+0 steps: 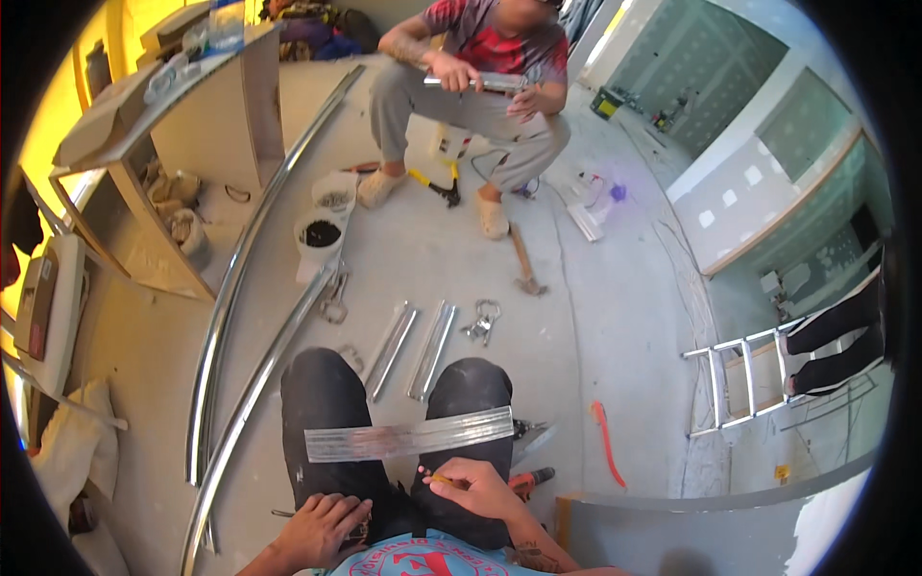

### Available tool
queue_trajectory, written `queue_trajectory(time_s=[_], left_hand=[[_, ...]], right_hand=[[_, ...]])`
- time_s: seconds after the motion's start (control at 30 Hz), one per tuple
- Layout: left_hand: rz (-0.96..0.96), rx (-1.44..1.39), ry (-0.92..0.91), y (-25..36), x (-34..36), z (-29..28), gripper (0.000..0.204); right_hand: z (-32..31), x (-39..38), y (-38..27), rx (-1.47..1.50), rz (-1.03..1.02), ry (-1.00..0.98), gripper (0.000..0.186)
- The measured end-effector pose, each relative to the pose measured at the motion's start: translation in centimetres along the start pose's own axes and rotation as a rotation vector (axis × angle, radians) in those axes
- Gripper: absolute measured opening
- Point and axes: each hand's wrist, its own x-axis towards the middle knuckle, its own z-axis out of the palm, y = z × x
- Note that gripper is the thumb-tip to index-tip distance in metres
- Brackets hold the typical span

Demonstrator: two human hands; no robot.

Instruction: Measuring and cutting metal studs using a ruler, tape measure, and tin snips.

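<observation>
A ribbed metal strip (403,434) lies across both my knees. My left hand (327,526) rests on my left thigh with its fingers apart and holds nothing visible. Below the strip, near my right thigh, my right hand (461,488) pinches a small yellowish item (440,477), too small to name surely. An orange drill (528,480) lies beside my right leg, near pliers or snips (528,434) that are partly hidden. Two short metal channels (389,350) (430,350) and some metal clips (480,322) lie in front of my knees.
A co-worker (480,115) squats ahead holding a metal piece. Long rails (245,259) run along the left beside a wooden frame (202,278). A hammer (523,259), a white tub (307,245) and a red tool (605,437) lie around. Another person's legs (836,350) are on a ladder (715,384).
</observation>
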Motion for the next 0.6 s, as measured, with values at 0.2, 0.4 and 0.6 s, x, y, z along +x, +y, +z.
queue_trajectory(time_s=[0.2,0.4,0.6], left_hand=[[0.098,0.109,-0.132,1.1,-0.4,-0.5,0.085],[0.039,0.063,-0.077,1.2,-0.3,0.2,0.084],[-0.013,-0.053,-0.011,1.7,0.9,-2.1,0.075]], right_hand=[[0.1,-1.2,0.1,-0.077,-0.026,-0.022,0.021],[-0.2,-0.9,-0.1,-0.101,-0.091,0.012,0.022],[-1.4,-0.3,-1.7,-0.135,-0.17,0.046,0.016]])
